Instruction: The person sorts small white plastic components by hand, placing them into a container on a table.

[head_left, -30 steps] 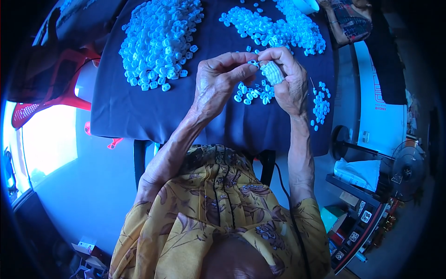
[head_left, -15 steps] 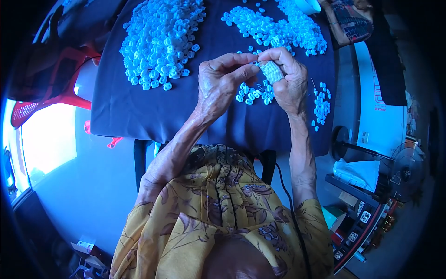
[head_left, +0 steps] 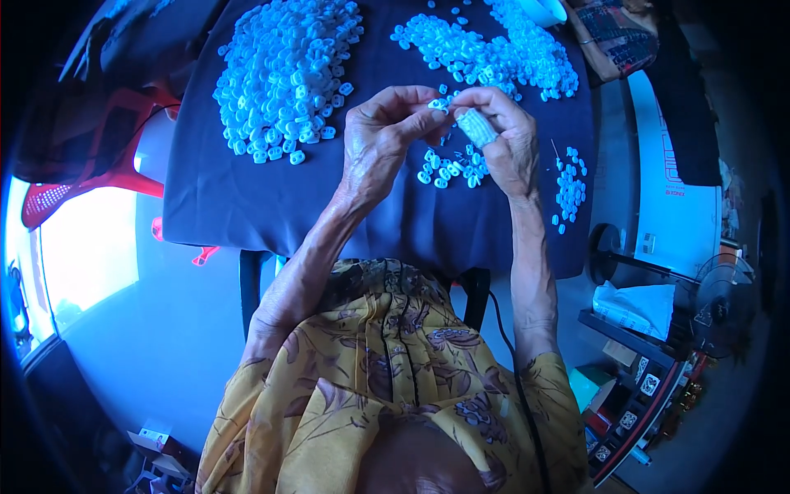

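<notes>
Pinching a white bead (head_left: 439, 105) narrowly between thumb and forefinger, the left hand (head_left: 374, 144) has eased toward nine o'clock, away from the right hand (head_left: 514, 148), so the bead, mostly hidden half a second ago, now shows, suggesting a brief break in the close fingertip work. The right fingers are bunched narrow near a ribbed wrap (head_left: 476, 128), seemingly on the thumb; I cannot tell whether they hold anything fine. From the bead, loose beads (head_left: 447, 170) lie at six o'clock and a big heap (head_left: 280, 78) toward ten.
</notes>
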A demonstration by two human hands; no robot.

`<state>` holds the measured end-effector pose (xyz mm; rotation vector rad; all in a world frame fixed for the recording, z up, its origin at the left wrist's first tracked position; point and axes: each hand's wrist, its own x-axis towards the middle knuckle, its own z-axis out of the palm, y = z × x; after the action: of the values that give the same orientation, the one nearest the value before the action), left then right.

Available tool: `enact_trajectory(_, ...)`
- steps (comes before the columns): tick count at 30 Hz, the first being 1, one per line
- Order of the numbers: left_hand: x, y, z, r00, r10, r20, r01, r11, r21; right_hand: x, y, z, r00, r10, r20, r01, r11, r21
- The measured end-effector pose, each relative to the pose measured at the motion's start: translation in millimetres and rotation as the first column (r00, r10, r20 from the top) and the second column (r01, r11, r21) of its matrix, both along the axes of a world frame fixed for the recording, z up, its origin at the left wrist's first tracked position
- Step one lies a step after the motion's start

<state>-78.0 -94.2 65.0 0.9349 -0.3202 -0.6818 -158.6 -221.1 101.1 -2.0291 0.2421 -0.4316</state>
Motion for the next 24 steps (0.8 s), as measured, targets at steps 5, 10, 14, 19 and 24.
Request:
enact_trajectory(5, 3, -1, -6, 0.998, -0.054, 0.010, 0.054, 0.998, 0.016, 3, -2, -9, 1.000, 0.021, 0.018, -0.019, 0.990, -0.137)
enact_trajectory(10, 18, 5, -15, 0.990, -0.038, -0.135, 0.032, 0.998, -0.045, 16, -19, -4, 1.000, 0.016, -0.008, -0.017, 0.993, -0.117)
enact_trajectory(14, 27, 6, -17, 0.987, -0.002, -0.164, -0.003, 1.000, -0.026, 24, -63, -51, 0.990, -0.093, -0.107, 0.084, 0.993, -0.086)
enact_trajectory(19, 25, 4, -25, 0.982, 0.012, -0.186, -0.006, 1.000, 0.030, 40, -65, -96, 0.976, -0.159, -0.150, 0.092, 0.921, -0.378)
enact_trajectory(24, 29, 3, -29, 0.981, 0.030, -0.193, -0.015, 0.997, 0.078, 58, -66, -111, 0.993, -0.069, -0.094, -0.009, 0.758, -0.652)
